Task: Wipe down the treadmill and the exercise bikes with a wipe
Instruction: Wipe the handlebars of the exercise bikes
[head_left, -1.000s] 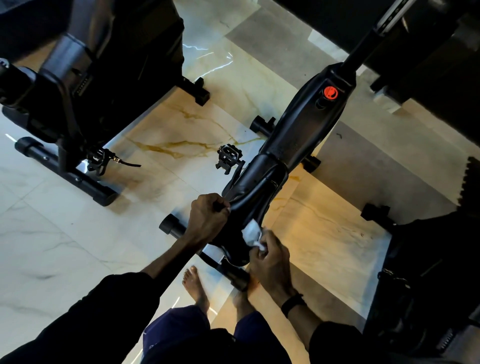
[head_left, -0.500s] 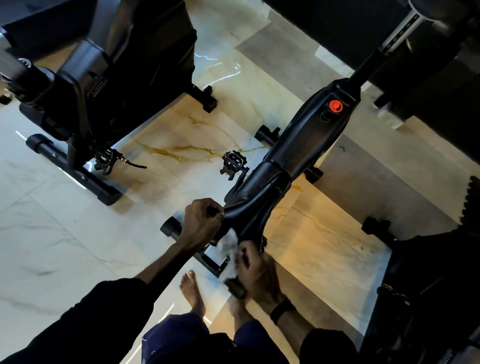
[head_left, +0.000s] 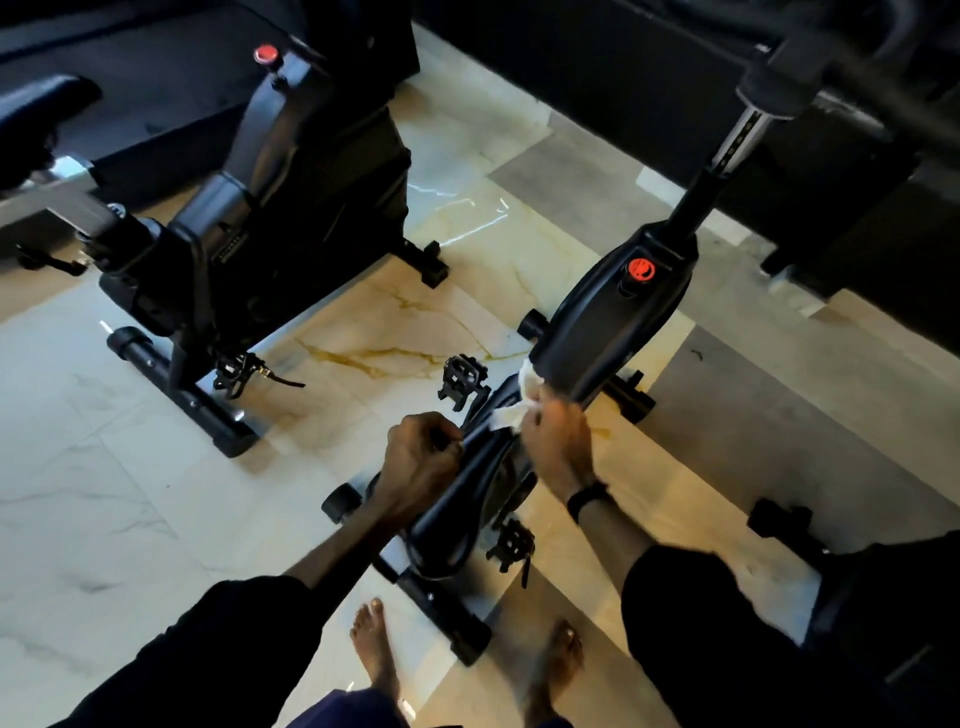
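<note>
My left hand is curled in a fist around the bike frame, forearm stretched forward out of a dark sleeve. My right hand reaches further ahead, fingers pinching the white wipe against the frame, a black band on that wrist. Both feet are bare on the floor.

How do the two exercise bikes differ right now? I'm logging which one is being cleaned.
The near bike is gripped by the left hand while the right hand presses the white wipe on its frame; the far bike stands untouched. The near bike's red knob faces the camera; the far bike's red knob sits farther away. Both are black, on the marble floor.
</note>
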